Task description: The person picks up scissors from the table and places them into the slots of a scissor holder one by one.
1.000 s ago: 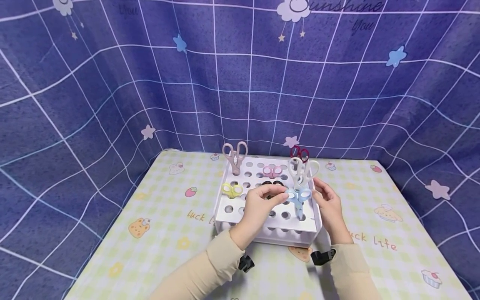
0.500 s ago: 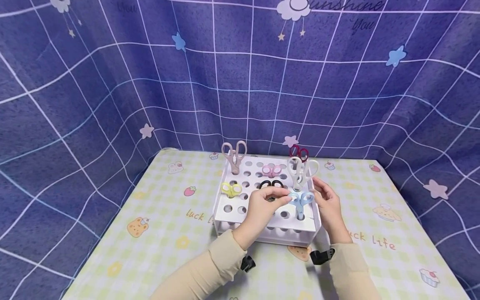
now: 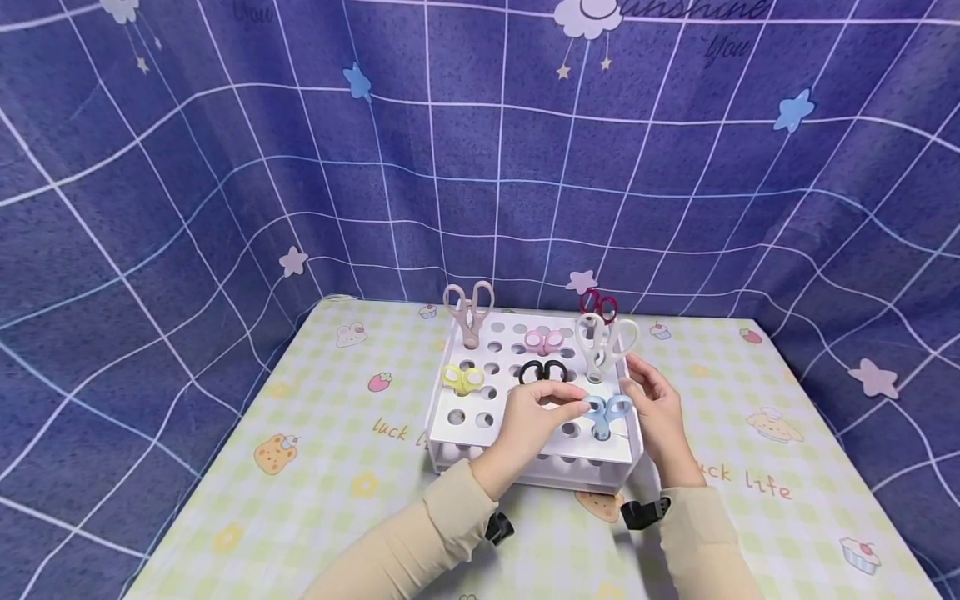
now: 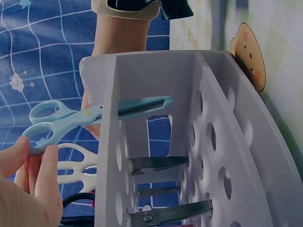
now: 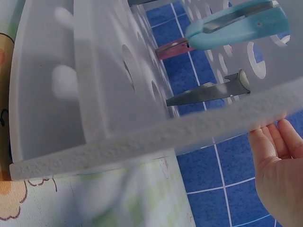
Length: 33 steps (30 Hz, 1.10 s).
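Note:
My left hand (image 3: 534, 419) pinches one handle loop of the light blue scissors (image 3: 604, 411) between thumb and fingers. Their blades point down through a front right hole of the white rack (image 3: 517, 446); in the left wrist view the blue blade tip (image 4: 163, 101) shows beneath the top plate, short of the lower shelf. Beside the rack's right wall, my right hand (image 3: 660, 421) rests with its fingertips against it, and the fingers look nearly straight in the right wrist view. White scissors (image 3: 606, 346) stand just behind the blue ones.
Several other scissors stand in the rack: beige-pink (image 3: 470, 315), yellow (image 3: 462, 379), black (image 3: 543, 372), pink (image 3: 543, 340) and dark red (image 3: 599, 306). A checked tablecloth (image 3: 337, 492) lies under the rack. Behind hangs a blue curtain (image 3: 487, 208).
The blue scissors have sunk lower into their hole, with my left hand following down and slightly right. More of the black scissors shows. My right hand stays at the rack's side.

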### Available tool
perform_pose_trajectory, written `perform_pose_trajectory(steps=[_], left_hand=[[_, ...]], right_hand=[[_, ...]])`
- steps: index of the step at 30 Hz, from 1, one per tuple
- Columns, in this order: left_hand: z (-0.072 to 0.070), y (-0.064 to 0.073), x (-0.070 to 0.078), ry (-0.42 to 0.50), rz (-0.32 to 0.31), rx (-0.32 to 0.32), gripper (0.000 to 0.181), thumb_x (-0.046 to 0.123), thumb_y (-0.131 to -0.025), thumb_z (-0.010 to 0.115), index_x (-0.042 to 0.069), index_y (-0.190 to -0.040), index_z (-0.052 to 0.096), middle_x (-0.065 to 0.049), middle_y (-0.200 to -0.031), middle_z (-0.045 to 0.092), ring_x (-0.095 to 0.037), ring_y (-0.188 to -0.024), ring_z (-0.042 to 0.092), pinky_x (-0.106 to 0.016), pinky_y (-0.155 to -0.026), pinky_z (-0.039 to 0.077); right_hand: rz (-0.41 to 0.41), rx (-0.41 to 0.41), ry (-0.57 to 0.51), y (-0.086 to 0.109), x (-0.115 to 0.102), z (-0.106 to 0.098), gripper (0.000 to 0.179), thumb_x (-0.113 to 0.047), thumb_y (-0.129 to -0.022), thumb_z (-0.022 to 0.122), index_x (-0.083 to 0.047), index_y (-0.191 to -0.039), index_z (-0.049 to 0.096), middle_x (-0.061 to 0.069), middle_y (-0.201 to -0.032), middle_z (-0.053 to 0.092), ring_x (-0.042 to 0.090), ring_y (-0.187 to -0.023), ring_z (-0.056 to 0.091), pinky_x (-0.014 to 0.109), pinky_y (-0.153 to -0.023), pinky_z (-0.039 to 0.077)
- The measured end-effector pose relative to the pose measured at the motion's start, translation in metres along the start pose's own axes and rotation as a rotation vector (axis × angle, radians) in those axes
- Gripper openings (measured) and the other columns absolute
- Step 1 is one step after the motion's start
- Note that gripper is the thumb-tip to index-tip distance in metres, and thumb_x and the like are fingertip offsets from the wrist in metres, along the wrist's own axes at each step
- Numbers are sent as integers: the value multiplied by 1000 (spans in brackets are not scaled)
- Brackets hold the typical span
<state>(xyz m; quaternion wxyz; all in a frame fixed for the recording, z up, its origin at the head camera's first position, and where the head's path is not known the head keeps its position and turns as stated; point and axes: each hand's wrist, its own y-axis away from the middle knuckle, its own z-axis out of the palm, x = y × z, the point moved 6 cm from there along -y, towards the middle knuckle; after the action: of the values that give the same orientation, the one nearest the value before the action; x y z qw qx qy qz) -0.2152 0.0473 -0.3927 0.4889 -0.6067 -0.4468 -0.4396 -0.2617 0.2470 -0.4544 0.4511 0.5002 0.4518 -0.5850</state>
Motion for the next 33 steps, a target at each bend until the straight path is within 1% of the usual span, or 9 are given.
perform_pose_trajectory(steps=[6,13,18,25,29,33], left_hand=[[2,1,-5,-16,-16,-14,12,12,-79,79,9,-91,78,-3,-88,76,0,-72,64,-17,-66,53],[3,2,-9,-19,-27,-19,13,13,-78,80,10,-91,78,-2,-88,76,0,-76,64,-17,-68,53],[4,2,-11,-17,-42,-23,14,15,-77,81,11,-91,78,-1,-88,76,0,-77,64,-16,-70,52],[5,1,-11,-47,-27,-28,14,17,-78,81,11,-90,78,0,-87,76,0,-76,63,-17,-71,52],[6,2,-12,-72,-15,-32,13,18,-78,81,12,-89,78,1,-87,76,0,-76,62,-16,-70,51],[7,3,-13,-79,-21,-34,13,18,-77,81,12,-89,78,1,-87,76,1,-75,62,-16,-66,50]], right_hand=[[-3,-10,11,1,-1,2,44,-1,-95,56,-2,-138,49,-14,-106,64,4,-106,56,7,-86,47],[6,-8,34,2,-2,3,44,-2,-96,55,-4,-139,49,-22,-101,62,7,-110,55,6,-86,45],[2,-9,35,2,-3,2,44,-2,-96,55,-3,-139,49,-22,-102,62,5,-110,55,6,-87,45],[-3,-9,21,2,-4,2,44,-2,-95,55,-3,-139,49,-12,-109,64,8,-111,55,6,-87,46],[-1,-5,21,2,-4,2,44,-1,-95,55,-3,-139,50,-15,-107,64,6,-109,56,6,-87,45],[-1,-4,21,3,-4,2,44,-1,-95,55,-3,-139,49,-17,-106,64,4,-109,56,6,-87,45]])
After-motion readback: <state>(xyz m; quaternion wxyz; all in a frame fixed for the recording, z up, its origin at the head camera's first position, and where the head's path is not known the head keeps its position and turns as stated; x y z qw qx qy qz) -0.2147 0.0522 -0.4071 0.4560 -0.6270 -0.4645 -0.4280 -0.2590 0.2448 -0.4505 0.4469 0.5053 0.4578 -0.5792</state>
